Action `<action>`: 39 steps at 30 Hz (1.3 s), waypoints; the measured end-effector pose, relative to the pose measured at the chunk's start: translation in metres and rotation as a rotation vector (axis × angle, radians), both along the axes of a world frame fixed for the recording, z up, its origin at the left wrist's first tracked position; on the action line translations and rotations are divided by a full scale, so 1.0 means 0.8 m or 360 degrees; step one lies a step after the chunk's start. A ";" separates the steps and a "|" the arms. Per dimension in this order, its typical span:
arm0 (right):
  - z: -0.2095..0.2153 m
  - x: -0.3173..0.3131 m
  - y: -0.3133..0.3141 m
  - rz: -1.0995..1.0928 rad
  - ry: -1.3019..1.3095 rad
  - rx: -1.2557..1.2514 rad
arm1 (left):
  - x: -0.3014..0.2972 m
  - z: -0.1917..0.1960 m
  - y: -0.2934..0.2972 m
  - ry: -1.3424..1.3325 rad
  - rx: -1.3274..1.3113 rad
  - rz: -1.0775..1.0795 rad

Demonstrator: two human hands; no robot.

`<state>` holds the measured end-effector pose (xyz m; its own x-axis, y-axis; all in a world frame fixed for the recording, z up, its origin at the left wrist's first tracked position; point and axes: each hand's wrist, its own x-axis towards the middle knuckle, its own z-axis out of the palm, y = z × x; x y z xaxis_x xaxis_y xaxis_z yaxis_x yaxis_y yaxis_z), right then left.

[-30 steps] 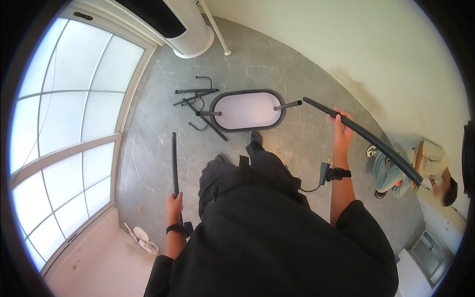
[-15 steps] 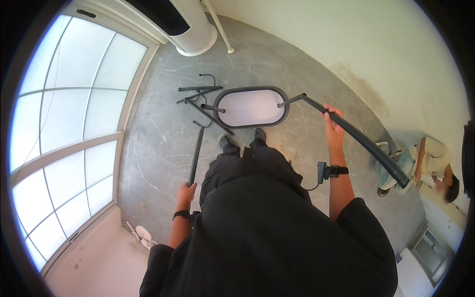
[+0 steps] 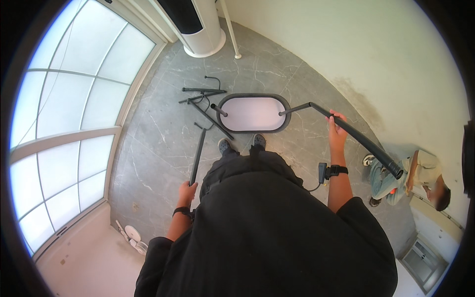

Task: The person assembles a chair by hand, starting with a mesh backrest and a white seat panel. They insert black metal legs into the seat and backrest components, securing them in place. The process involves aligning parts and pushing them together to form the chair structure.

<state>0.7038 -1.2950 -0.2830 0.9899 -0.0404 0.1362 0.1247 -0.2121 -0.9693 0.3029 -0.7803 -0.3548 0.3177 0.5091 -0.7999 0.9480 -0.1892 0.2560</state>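
Observation:
My right hand (image 3: 338, 123) is wrapped round a long black tube (image 3: 368, 143), which slants from the lower right up toward a short black post (image 3: 295, 109). That post rises from the right end of a pale oval base (image 3: 255, 115) with a black rim. The tube's far end meets the post's top in the picture; whether they are joined I cannot tell. A second short post (image 3: 218, 110) stands at the base's left end. Low at my left side, my left hand (image 3: 186, 190) grips another black tube (image 3: 198, 158), with a thin hook near its far end.
Several black tubes with hooks (image 3: 204, 94) lie on the grey floor left of the base. A white column-shaped appliance (image 3: 205, 42) stands at the back. Glazed doors (image 3: 74, 99) line the left. Another person (image 3: 415, 173) is low by the right wall.
The tube in my right hand has swung a little, its near end shifting left and up. My view has shifted slightly. Both hands keep their hold.

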 end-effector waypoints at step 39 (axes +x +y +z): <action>0.073 0.088 0.025 -0.0431 -0.0070 -0.0847 | -0.026 0.012 0.019 0.0136 0.0192 -0.0316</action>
